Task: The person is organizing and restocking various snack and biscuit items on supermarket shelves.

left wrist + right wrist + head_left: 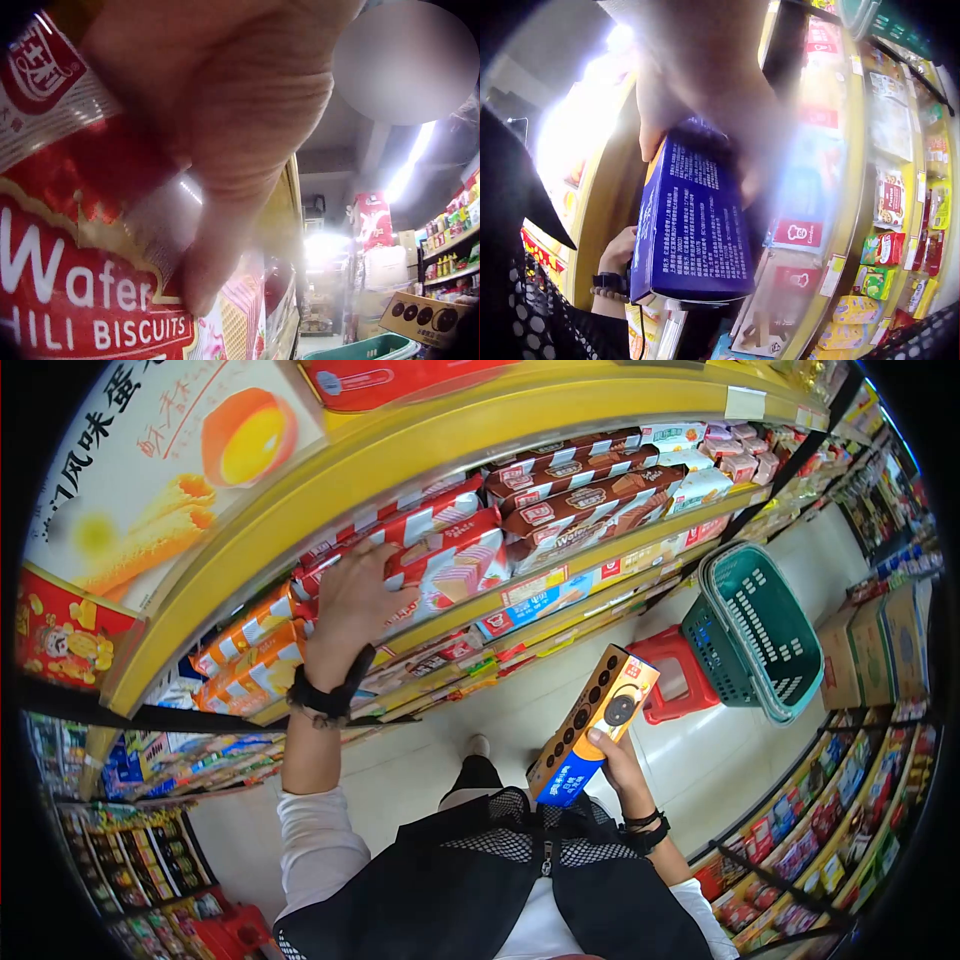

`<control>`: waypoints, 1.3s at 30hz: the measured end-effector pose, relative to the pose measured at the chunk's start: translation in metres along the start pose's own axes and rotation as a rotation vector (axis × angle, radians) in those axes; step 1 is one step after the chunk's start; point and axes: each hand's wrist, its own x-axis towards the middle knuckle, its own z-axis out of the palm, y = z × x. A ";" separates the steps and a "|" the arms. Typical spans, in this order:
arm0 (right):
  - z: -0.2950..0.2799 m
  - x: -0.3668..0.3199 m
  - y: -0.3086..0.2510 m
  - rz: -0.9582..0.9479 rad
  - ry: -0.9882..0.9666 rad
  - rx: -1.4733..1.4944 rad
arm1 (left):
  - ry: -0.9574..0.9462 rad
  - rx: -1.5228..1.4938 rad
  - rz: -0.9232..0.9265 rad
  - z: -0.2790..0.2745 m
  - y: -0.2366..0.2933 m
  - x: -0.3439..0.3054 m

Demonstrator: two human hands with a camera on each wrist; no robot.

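My left hand [352,595] reaches onto the shelf and grips a red pack of wafer biscuits [82,277]. In the left wrist view the thumb lies across the pack's front, beside the word Wafer; the other fingertips are out of sight there. Similar red wafer packs [455,555] lie close beside the hand. Low in front of my body, my right hand [622,760] holds a long yellow and blue cookie box [598,725] with dark round cookies pictured on it. The right wrist view shows the box's blue printed side [694,225], fingers on both sides of it.
Orange packs [255,665] lie left of the red ones, brown wafer packs [595,500] to the right. A green shopping basket [712,615] stands by a red stool-like object [672,675] on the floor. Cardboard cartons [880,645] and another stocked shelf [810,840] are at the right.
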 end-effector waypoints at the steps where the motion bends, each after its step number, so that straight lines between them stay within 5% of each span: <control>1: -0.012 0.002 -0.004 0.011 -0.014 -0.005 | 0.014 -0.012 -0.008 0.002 0.002 0.000; 27: -0.070 0.032 -0.039 0.080 -0.091 -0.025 | -0.013 0.037 -0.127 0.003 0.025 0.006; 29: -0.070 0.034 -0.039 0.081 -0.097 -0.020 | 0.297 0.358 0.093 0.004 0.040 0.001; 32: -0.070 0.036 -0.041 0.081 -0.073 -0.021 | 0.370 0.095 0.220 0.002 0.086 0.013; 36: -0.070 0.042 -0.042 0.083 -0.074 -0.037 | 0.359 -0.006 0.426 0.028 0.147 0.055; 39: -0.070 0.043 -0.046 0.072 -0.096 -0.025 | 0.278 0.065 0.392 0.051 0.170 0.086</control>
